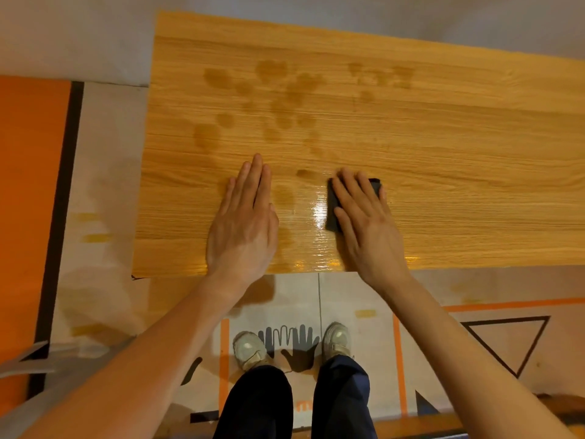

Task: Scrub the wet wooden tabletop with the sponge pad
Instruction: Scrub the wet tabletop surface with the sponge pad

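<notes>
The right hand [368, 223] presses flat, fingers spread, on the dark sponge pad [335, 207] near the wooden tabletop's [459, 147] front edge. Left of the pad, the left hand [243, 223] rests flat, holding nothing. Beyond the pad, unspread water blotches [278, 99] suggest scrubbing has barely begun.

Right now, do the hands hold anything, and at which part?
The right hand presses flat on top of the dark sponge pad; the left hand holds nothing.
</notes>
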### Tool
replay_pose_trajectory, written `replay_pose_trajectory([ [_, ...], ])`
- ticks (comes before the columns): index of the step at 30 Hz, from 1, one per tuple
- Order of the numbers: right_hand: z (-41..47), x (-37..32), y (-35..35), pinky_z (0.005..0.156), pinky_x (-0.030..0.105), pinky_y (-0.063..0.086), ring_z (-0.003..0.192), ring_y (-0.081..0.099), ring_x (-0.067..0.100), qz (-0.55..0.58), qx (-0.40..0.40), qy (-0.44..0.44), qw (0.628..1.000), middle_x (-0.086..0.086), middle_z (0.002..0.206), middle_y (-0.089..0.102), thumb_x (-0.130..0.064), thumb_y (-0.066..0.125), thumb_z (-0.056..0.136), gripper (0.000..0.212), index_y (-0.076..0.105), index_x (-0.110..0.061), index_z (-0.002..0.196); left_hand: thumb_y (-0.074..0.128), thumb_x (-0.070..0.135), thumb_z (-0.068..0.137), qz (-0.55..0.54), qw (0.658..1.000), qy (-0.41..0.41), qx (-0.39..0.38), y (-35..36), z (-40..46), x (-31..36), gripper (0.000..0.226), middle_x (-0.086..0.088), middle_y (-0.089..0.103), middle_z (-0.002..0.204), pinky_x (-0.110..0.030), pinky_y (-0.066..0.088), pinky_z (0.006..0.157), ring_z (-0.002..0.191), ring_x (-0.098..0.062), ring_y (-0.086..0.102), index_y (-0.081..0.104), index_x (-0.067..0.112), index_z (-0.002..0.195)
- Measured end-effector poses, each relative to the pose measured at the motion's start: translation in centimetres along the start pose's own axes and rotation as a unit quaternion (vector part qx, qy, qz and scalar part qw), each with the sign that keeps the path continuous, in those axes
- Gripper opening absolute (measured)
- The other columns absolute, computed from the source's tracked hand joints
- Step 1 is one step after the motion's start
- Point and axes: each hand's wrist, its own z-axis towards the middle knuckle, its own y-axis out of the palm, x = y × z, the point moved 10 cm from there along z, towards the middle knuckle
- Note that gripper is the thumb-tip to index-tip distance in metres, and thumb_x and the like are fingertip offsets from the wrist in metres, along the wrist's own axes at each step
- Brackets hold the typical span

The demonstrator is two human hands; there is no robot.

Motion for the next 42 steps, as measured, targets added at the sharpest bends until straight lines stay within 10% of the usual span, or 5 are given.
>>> replay_pose_trajectory([
  [6, -1.5, 7.5, -2.3, 0.119, 0.055, 0.014, 0.148, 0.018, 0.031, 0.018, 0.085, 0.241, 0.967, 0.011, 0.157, 0.027, -0.026, 0.025, 0.101, 0.051, 0.037, -0.007, 0.147, 0.017, 0.029, 0.107, -0.012, 1.000, -0.006, 0.010, -0.1, -0.1, -0.2, 0.059, -0.014, 0.005, 0.168, -0.041, 0.011, 0.128, 0.157, -0.025, 0.005, 0.015, 0.002, 0.159],
  [14, 4.0, -4.8, 0.8, 0.122, 0.040, 0.009, 0.149, 0.014, 0.019, 0.015, 0.005, -0.023, 1.000, 0.000, 0.159, 0.025, -0.031, 0.027, 0.105, 0.047, 0.033, -0.016, 0.150, 0.017, 0.027, 0.105, -0.002, 1.000, 0.000, 0.004, 0.0, -0.1, -0.1, 0.060, -0.014, 0.010, 0.169, -0.041, 0.011, 0.128, 0.157, -0.024, 0.008, 0.018, 0.000, 0.159],
  [21, 0.8, 10.0, -3.6, 0.120, 0.051, 0.012, 0.148, 0.018, 0.031, 0.032, 0.092, 0.229, 0.968, 0.010, 0.157, 0.029, -0.027, 0.027, 0.100, 0.051, 0.040, -0.006, 0.145, 0.024, 0.023, 0.107, 0.011, 1.000, 0.004, 0.022, -0.4, -0.3, -0.1, 0.056, -0.018, 0.015, 0.167, -0.045, 0.018, 0.127, 0.156, -0.028, 0.014, 0.022, -0.003, 0.157],
  [30, 7.6, -4.4, 0.8, 0.122, 0.040, 0.005, 0.149, 0.014, 0.023, 0.023, 0.024, -0.041, 0.999, 0.003, 0.157, 0.029, -0.029, 0.027, 0.105, 0.047, 0.037, -0.012, 0.147, 0.027, 0.023, 0.106, 0.000, 1.000, -0.006, 0.026, -0.5, 0.0, -0.1, 0.055, -0.011, 0.018, 0.167, -0.033, 0.006, 0.128, 0.156, -0.022, 0.015, 0.026, 0.002, 0.157],
  [42, 9.9, -1.8, 0.1, 0.121, 0.043, 0.006, 0.147, 0.021, 0.026, 0.032, 0.057, 0.036, 0.997, 0.010, 0.156, 0.031, -0.024, 0.032, 0.104, 0.046, 0.038, -0.007, 0.146, 0.024, 0.030, 0.109, -0.054, 0.997, -0.053, 0.007, -1.1, 2.4, -1.7, 0.053, 0.002, 0.013, 0.168, -0.021, -0.005, 0.125, 0.156, -0.006, 0.005, 0.019, 0.015, 0.159],
])
